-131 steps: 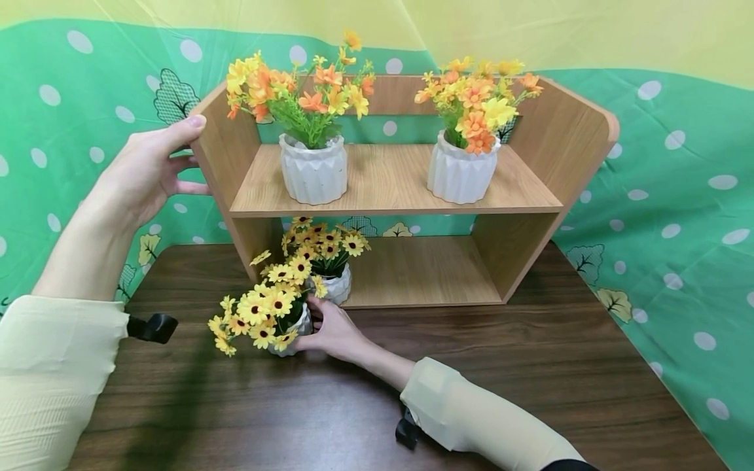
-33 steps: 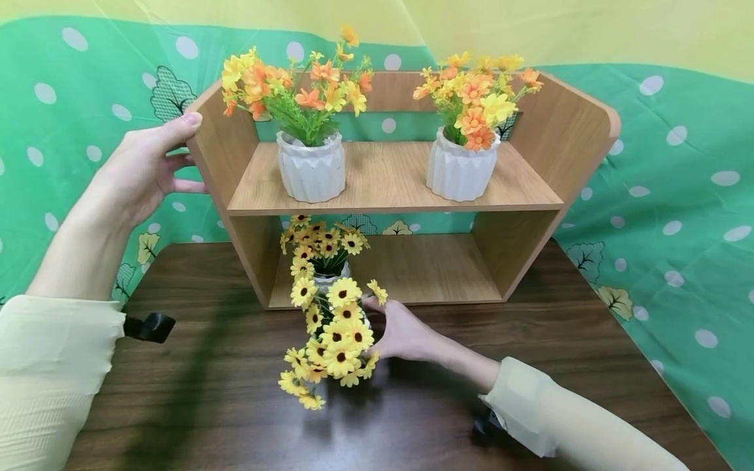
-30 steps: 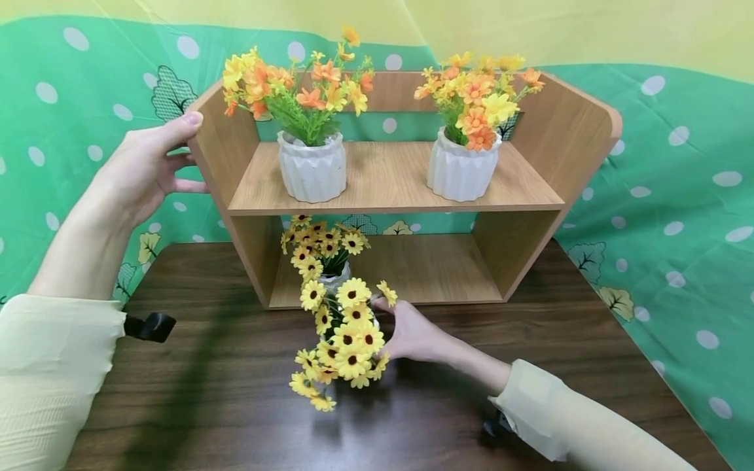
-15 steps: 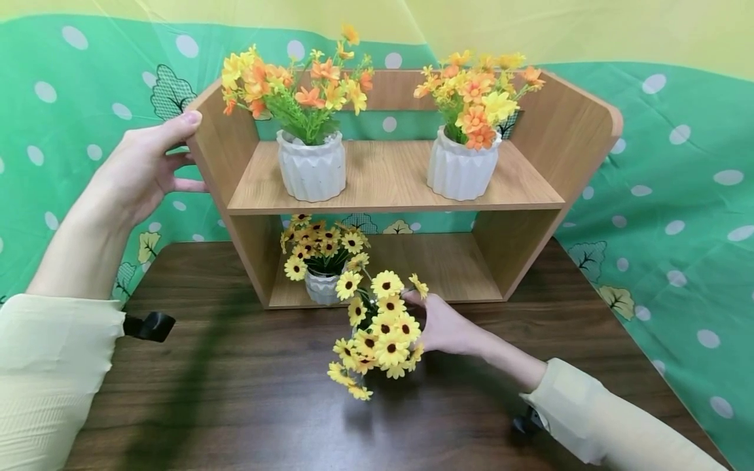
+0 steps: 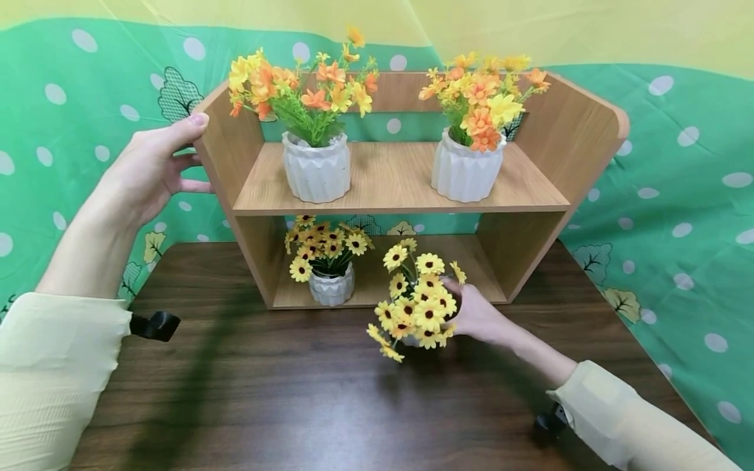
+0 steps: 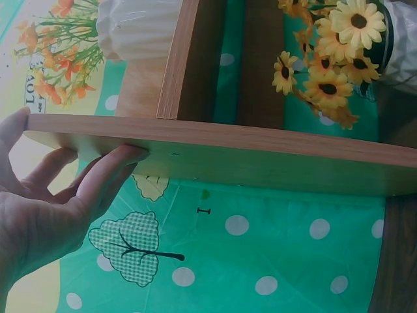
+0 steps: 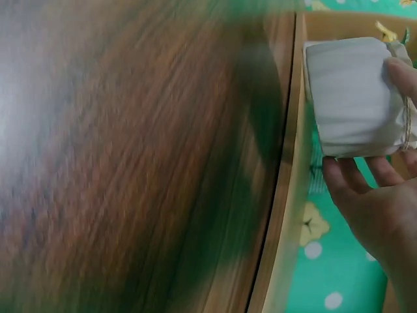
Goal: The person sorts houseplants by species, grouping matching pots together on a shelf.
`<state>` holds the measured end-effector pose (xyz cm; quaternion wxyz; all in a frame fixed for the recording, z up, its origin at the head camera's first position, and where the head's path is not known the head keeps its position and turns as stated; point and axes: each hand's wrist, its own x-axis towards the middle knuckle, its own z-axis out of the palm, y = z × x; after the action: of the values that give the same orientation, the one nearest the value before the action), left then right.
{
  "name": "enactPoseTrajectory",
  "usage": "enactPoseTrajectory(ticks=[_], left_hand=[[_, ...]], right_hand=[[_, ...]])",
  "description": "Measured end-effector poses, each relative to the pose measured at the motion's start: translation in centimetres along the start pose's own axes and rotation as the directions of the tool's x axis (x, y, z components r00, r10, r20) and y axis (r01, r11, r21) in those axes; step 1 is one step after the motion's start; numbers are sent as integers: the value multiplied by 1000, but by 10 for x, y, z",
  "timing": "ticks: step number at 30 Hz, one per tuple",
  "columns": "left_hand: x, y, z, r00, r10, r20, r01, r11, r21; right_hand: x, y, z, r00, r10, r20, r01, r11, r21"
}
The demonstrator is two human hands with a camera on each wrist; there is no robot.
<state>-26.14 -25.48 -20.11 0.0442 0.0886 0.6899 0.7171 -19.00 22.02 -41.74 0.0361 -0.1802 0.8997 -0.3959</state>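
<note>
Three pots sit shelved; my right hand grips the fourth flower pot at the shelf mouth — my left hand holds its side.

Yellow daisies, white pot, green polka-dot cloth.

My head cam looks fwd and down from above the dark wood-grain table, facing the light-brown two-tier wooden shelf unit. My L wrist cam sits v. close under that shelf's side panel, looking along it. My R wrist cam skims the tabletop, close on the shelf's front edge; all three share the shelf.
</note>
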Motion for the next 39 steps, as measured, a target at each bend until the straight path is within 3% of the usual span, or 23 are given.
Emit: enactPoseTrajectory(ticks=[9, 17, 24, 39], left_hand=[[-1, 1, 1, 1000, 2, -3, -2, 1000, 14], [-1, 2, 1, 1000, 3, -6, -3, 1000, 19], [-2, 2, 1, 1000, 1, -8, -1, 1000, 9], [-1, 2, 2, 1000, -8, -19, 9, 1000, 21]], right_hand=[[10, 21, -22, 994, 81, -79, -74, 993, 87], [20, 32, -36, 982, 162, -98, -128, 949, 290], [29, 44, -39, 985, 145, -96, -101, 926, 364], [38, 62, -36, 985, 132, -113, -86, 937, 338]])
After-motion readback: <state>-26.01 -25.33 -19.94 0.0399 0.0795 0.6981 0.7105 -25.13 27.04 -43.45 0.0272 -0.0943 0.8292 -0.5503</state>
